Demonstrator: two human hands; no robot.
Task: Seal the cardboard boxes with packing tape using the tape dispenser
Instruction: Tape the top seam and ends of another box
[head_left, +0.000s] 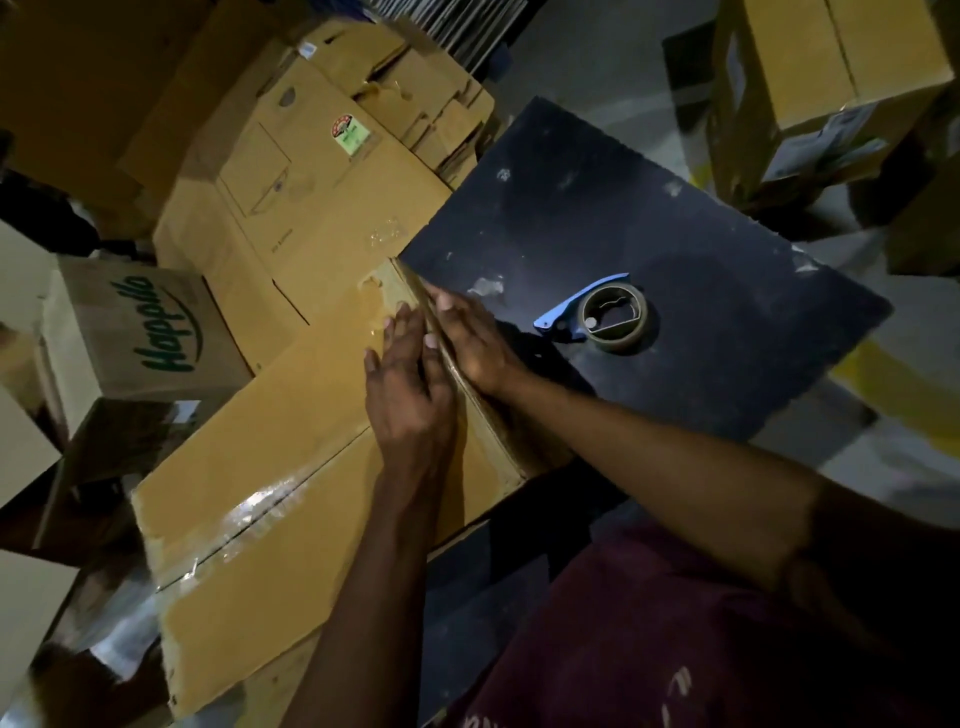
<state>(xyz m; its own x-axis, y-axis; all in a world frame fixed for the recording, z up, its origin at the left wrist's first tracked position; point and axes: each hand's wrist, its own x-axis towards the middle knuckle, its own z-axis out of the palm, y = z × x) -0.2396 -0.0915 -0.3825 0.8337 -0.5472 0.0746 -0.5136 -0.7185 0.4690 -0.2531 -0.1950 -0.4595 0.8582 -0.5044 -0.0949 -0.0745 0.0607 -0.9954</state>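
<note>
**Two flat hands smoothing tape along the box edge**

One large cardboard box (291, 415) lies across the middle of the view, its long centre seam already covered by glossy tape (249, 514). Everything else is placed from this box. Just beyond its far right edge sits a dark table top (649, 208), which the box leans against or overlaps; I cannot tell which. Behind the box are stacked flattened cartons (363, 104), and to its left a printed "Happilo" box (156, 332).

On the table, near the box's far corner, rests the tape dispenser (602, 314), blue-handled and held by no one.

At that corner the left hand (410, 384) presses flat on the top face, fingers straight. The right hand (475, 340) lies open along the edge, gripping nothing.

The step looks like rubbing down an end strip. Next, probably, picking up the dispenser for another seam.
</note>
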